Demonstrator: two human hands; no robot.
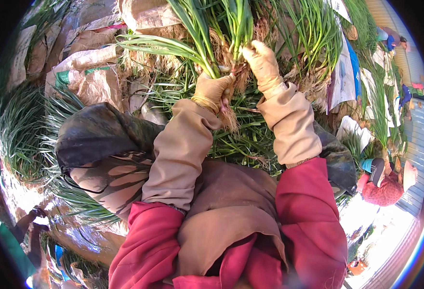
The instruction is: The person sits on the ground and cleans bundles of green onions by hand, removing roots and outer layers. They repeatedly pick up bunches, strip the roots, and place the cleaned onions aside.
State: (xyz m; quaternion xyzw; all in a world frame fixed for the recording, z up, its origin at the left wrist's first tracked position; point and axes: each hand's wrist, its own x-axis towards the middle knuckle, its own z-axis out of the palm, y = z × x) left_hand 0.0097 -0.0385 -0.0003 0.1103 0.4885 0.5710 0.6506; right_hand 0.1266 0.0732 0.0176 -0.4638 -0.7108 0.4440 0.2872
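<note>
My left hand [212, 90], in a tan rubber glove, is closed around a few green allium plants [207, 61] with pale bulbs and stringy roots. Just to its right, my right hand [262, 63], gloved the same way, has its thumb and fingers at the stems of other upright plants [238, 39]. Roots hang between the two hands. Below them, loose green leaves [244, 144] lie between my knees. Rooted bundles [313, 47] stand beyond my right hand, and more roots show behind my left hand.
Woven sacks [96, 77] lie at the upper left, near heaps of green plants [20, 126]. White and blue sacking [345, 76] lies at the right. A person in red [383, 189] is at the far right, others farther up. Another person's dark arms [29, 224] show at lower left.
</note>
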